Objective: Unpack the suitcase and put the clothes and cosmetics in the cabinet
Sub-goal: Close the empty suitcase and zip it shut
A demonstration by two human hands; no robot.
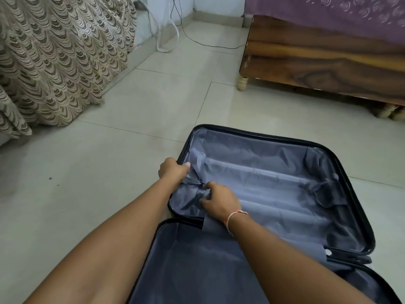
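Working at the far half of the open suitcase (274, 185), you pinch its grey lining (263, 172) at the rim with your left hand (173, 170), while your right hand (219, 199) curls closed on what may be a zip pull. Next, draw it along and part the lining. Count: one suitcase, two halves, no clothes or cosmetics visible.

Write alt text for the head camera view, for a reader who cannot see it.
Two bare hands work at the left edge of an open suitcase lying flat on a tiled floor: the left hand grips the rim, and the right hand pinches the grey lining by a small zipper pull. No clothes show. A wooden bed and a patterned curtain stand behind.
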